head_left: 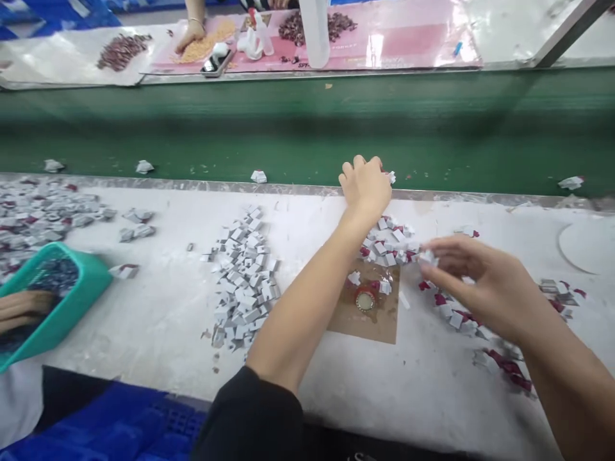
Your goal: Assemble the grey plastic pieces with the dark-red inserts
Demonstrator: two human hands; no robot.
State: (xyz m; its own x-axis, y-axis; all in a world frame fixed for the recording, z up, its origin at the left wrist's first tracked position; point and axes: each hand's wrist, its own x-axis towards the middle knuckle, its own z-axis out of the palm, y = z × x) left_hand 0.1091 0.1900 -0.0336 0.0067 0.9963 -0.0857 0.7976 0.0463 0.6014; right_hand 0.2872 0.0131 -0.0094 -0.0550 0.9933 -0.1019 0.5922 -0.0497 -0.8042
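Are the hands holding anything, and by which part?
The right hand pinches a small angular white piece between thumb and fingertips, exact spot blurred. A small red-white piece shows at the left hand; its hold cannot be told.

Sorted heaps across the top of the frame, a teal basket at the left edge.
At the upper left, a reddish-brown pile (123,51) lies on a white sheet (52,56); beside it, a pink sheet (418,32) carries a yellow pile (214,43), a dark-edged device (218,63), a white bottle (264,38) with a red top and, at top centre, a dark brown pile (340,25) partly behind a white upright post (316,35). A blue scrap (458,48) lies farther right, near a slanting bar (569,35) at the upper right. The teal basket (100,280) holds dark bits (60,272); blue crating (185,419) shows at the lower left.
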